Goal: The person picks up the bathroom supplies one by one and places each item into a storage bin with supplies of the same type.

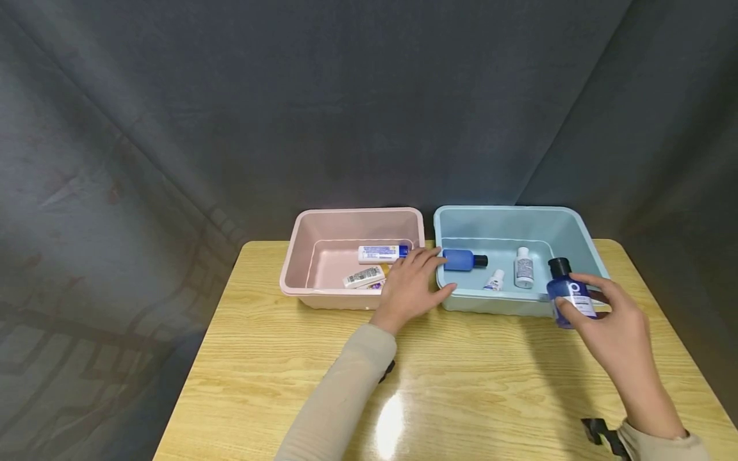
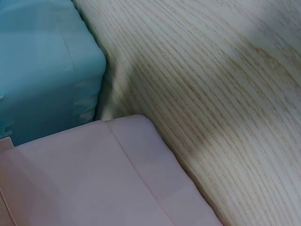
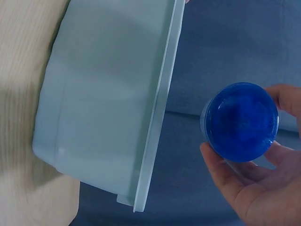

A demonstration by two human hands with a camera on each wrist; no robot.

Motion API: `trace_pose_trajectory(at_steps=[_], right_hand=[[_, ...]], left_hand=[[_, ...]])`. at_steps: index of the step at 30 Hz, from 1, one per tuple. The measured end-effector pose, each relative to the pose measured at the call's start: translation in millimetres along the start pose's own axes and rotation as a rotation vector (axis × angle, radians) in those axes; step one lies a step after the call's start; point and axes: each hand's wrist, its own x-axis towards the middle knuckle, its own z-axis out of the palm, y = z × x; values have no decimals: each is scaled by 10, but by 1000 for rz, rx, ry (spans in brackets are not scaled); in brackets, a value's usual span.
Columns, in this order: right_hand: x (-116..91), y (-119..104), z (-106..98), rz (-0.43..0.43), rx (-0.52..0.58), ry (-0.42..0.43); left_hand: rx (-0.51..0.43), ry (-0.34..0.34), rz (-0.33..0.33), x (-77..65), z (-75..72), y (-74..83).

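My right hand (image 1: 621, 323) grips a dark blue bottle (image 1: 562, 288) with a black cap and white label, upright over the front right edge of the light blue bin (image 1: 501, 221). Its round blue base faces the right wrist view. Between the two bins, my left hand (image 1: 410, 288) spreads its fingers near the blue bin's left rim; whether they touch it I cannot tell. Inside that bin lie a blue bottle (image 1: 458, 260) with a black cap, a white bottle (image 1: 524, 269) and a small white tube (image 1: 495, 280).
The pink bin (image 1: 296, 256) on the left contains a white tube with a blue cap (image 1: 377, 254) and a smaller white container (image 1: 364, 277), with a purple-marked item partly hidden below. Both bins stand on a wooden table (image 1: 259, 371) against a dark curtain (image 1: 369, 115).
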Motion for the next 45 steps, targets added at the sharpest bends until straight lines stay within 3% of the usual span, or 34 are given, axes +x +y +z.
trace_pose_trajectory(at_steps=[8,17,45], right_hand=[[135,-4,-26,0,-81,-52],[316,42,-39,-31,-94,-91],[745,273,82,52,-141,-213]], left_hand=[[-5,-3,-1,4,-4,7],[-3,-8,-2,9,0,1],[-4,-19,-11,2,-9,4]])
